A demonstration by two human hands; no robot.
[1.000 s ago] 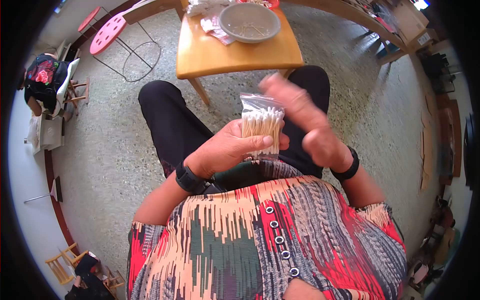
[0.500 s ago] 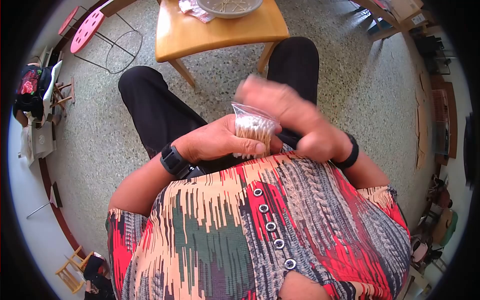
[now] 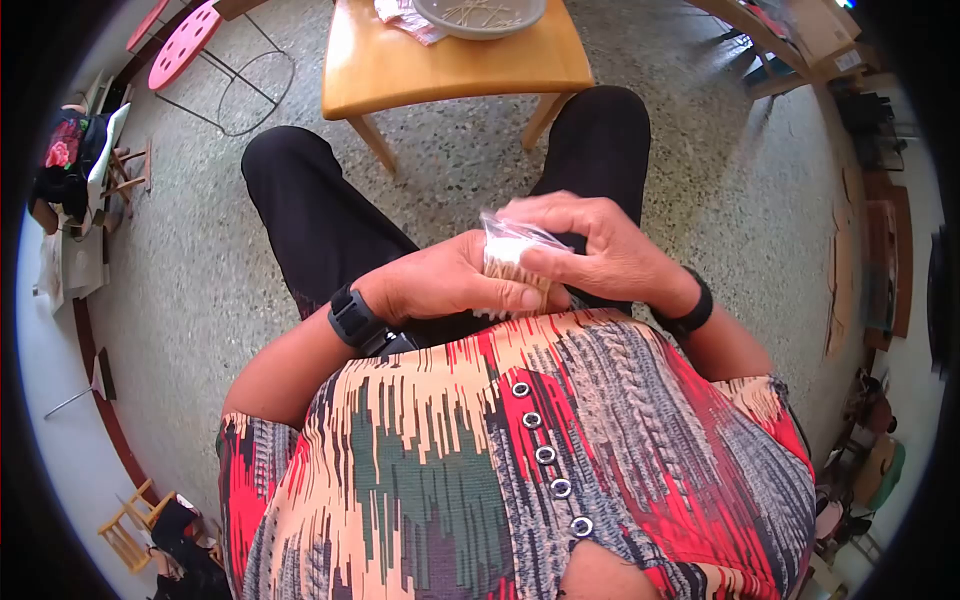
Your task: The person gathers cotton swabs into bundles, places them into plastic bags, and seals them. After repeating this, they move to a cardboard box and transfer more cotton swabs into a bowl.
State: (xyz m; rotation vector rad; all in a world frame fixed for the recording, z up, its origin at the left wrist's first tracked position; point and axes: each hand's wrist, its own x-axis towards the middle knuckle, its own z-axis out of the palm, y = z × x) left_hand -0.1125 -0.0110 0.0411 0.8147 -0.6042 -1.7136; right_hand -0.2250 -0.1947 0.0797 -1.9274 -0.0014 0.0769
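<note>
A clear plastic bag of cotton swabs (image 3: 506,262), with white tips and pale wooden sticks, is upright close to my belly. My left hand (image 3: 440,280) is wrapped round its lower part, thumb across the front. At the bag's upper right, my right hand (image 3: 612,250) has its thumb pressed on the plastic and its bent fingers behind the top edge. Loose film sticks up at the top left of the bag. The fingertips of my right hand are partly hidden behind the plastic.
Beyond my knees stands a wooden stool (image 3: 450,85). On it are a grey bowl (image 3: 485,31) with several thin sticks inside and a patterned cloth (image 3: 410,22). A pink round stool (image 3: 186,45) is at the upper left, cardboard boxes (image 3: 825,40) at the upper right.
My right hand, blurred and raised beside the bag before, has come down onto the bag's top. The bag has shifted slightly right in view and stays in my left hand.
</note>
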